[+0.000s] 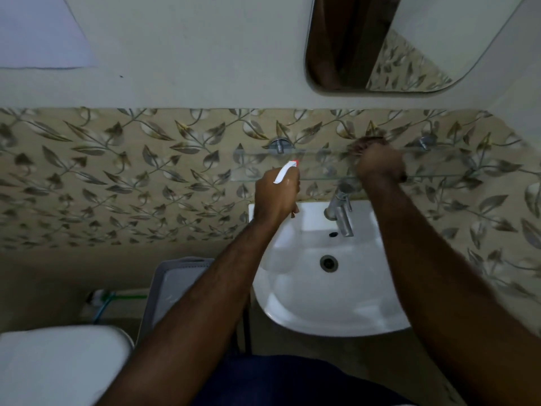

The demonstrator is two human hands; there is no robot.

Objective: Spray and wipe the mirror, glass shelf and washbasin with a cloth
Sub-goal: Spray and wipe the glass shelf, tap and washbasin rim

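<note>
A single wide-angle head-worn view looks steeply down and forward from close above the washbasin (328, 288), toward the tiled wall (117, 177) and mirror (395, 54).

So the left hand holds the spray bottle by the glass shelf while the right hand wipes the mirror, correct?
Not quite. In the head view the right hand is on the glass shelf, not the mirror above it. The left hand does hold the spray bottle by the shelf.

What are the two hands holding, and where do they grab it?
Left hand grips the spray bottle around its neck. Right hand presses a bunched dark cloth on the glass shelf.
</note>
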